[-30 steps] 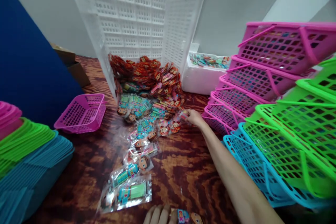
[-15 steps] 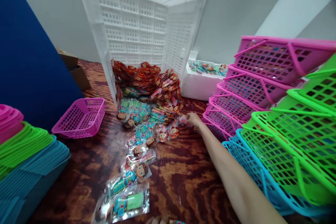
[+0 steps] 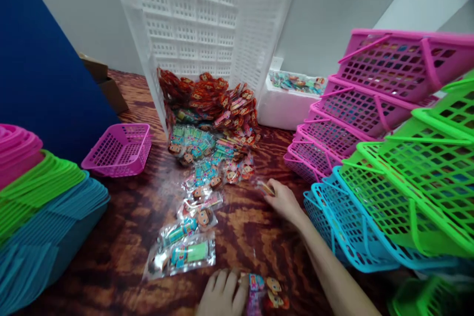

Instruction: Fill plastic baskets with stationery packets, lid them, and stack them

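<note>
My right hand (image 3: 284, 202) pinches a small clear plastic packet (image 3: 263, 186) just above the wood-patterned table. At the bottom edge my left hand (image 3: 224, 292) has its fingers curled, with several cartoon-figure packets (image 3: 273, 286) against its thumb; its palm is partly cut off by the frame. A line of teal packets with brown-haired figures (image 3: 192, 252) runs across the table in front of me. It leads up to a heap of red-haired figure packets (image 3: 200, 94) spilling from a tipped white crate (image 3: 188, 24).
On the right, filled pink baskets (image 3: 392, 69), green baskets (image 3: 400, 197) and blue baskets (image 3: 355, 227) are stacked high. A pink basket (image 3: 118, 150) stands at left beside nested baskets (image 3: 55, 207). Behind are a white foam box (image 3: 289, 108) and a cardboard box (image 3: 111, 94).
My right hand has drawn back from the heap toward me, bringing a packet along. More of my left hand and the packets by it now shows at the bottom as the view tilts down.
</note>
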